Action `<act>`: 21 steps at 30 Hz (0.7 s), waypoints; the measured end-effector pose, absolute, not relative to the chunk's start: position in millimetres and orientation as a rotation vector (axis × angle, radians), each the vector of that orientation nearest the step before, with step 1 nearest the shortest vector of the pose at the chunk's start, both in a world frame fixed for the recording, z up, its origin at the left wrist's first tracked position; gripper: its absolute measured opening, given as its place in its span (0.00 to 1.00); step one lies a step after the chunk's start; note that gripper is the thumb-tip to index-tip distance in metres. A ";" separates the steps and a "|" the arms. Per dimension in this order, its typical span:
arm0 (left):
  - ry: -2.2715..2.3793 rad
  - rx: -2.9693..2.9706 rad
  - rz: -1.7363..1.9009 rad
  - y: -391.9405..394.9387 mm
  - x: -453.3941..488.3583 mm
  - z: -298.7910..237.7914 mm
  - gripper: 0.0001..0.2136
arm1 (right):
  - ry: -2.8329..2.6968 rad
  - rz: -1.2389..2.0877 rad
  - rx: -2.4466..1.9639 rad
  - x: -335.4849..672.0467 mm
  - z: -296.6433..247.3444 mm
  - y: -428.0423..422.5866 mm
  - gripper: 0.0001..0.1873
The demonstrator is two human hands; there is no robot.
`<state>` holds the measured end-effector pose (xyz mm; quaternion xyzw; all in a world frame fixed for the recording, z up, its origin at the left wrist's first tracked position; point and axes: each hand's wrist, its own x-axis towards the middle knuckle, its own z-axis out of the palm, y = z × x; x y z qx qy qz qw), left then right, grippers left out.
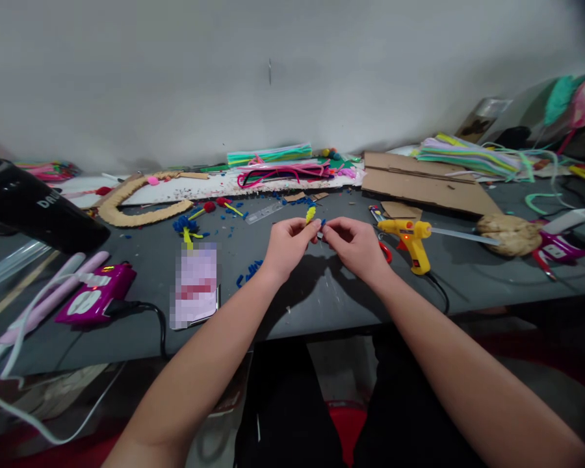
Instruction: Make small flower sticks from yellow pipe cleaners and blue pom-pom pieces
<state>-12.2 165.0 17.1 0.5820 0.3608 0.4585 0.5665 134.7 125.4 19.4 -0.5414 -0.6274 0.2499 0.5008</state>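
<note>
Left hand (290, 246) grips by pinch — thumb and forefinger closed on a yellow fuzzy piece (311, 214), its tip rising above them. Right hand (355, 246), just beside, pinches a small blue piece (324, 222). Both pieces are above the grey table (331, 312) — yellow glue gun (408, 233) near the right hand.

A plain grey wall (175, 84) fills the upper part of the view, marked near its middle by one thin, dark upright streak (270, 71). Against it runs a long dark-grey worktop (331, 312) with a matt surface. Soft, cool light falls on the wall; beneath the worktop it is dim, with shadowed red surfaces (348, 422) low down.
</note>
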 end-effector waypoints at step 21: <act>0.709 1.226 0.795 164.9 -15.8 25.1 0.18 | -1.665 0.629 -1.374 174.1 23.7 111.9 0.12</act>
